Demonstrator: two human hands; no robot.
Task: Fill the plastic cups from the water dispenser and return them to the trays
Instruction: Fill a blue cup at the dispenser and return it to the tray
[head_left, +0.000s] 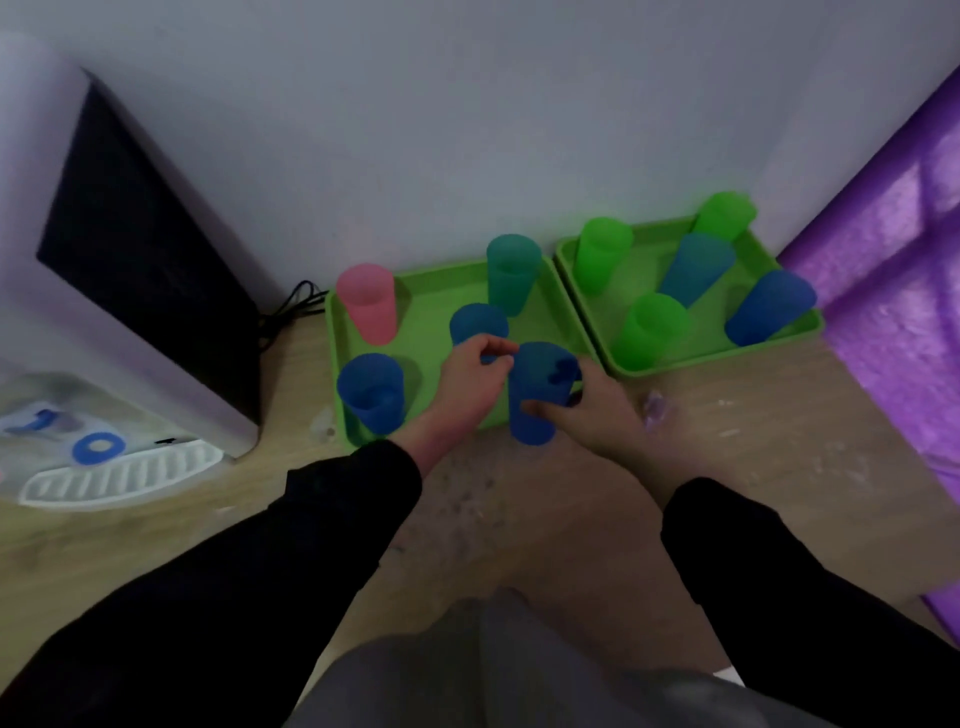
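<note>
My right hand (597, 415) grips a blue cup (535, 395) upright at the front right corner of the left green tray (431, 306). My left hand (472, 379) touches that cup's rim with its fingertips. The same tray holds a pink cup (369, 304), a teal cup (511, 273) and two more blue cups (371, 392) (475, 322). The right green tray (649, 260) carries three green cups (602, 252), a teal cup (696, 267) and a blue cup (769, 306). The water dispenser (119, 291) stands at the left, its white drip grille (119, 475) in front.
Both trays sit on a wooden floor against a white wall. A black cable (291, 306) lies between the dispenser and the left tray. A purple mat (893, 291) rises at the right. My knees are at the bottom of the view.
</note>
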